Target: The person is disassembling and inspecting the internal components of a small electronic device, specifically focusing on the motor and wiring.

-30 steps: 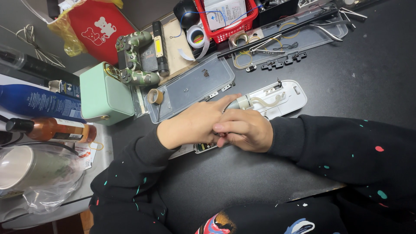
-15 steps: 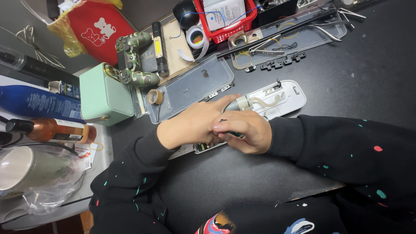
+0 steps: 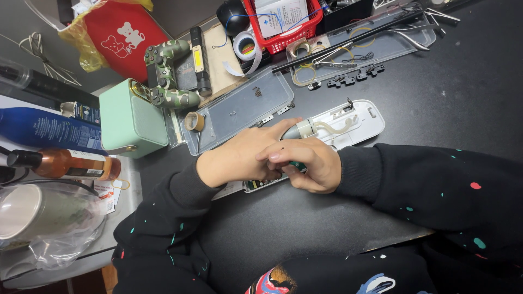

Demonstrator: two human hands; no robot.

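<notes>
Both hands meet at the middle of the black tabletop. The right hand has its grip wrapped around a small grey tool with a tapered tip; only that tip and a bit of green body show past the fingers. The tool's long axis runs from near-left to far-right, tip pointing far-right toward the white casing that lies flat just beyond it. The left hand lies flat over a narrow circuit board, fingers pressed together and stretched toward the tool's tip, touching the right hand; whether it pinches anything I cannot tell. Just far of the hands lies a clear plastic lid, and left of that a mint-green box.
</notes>
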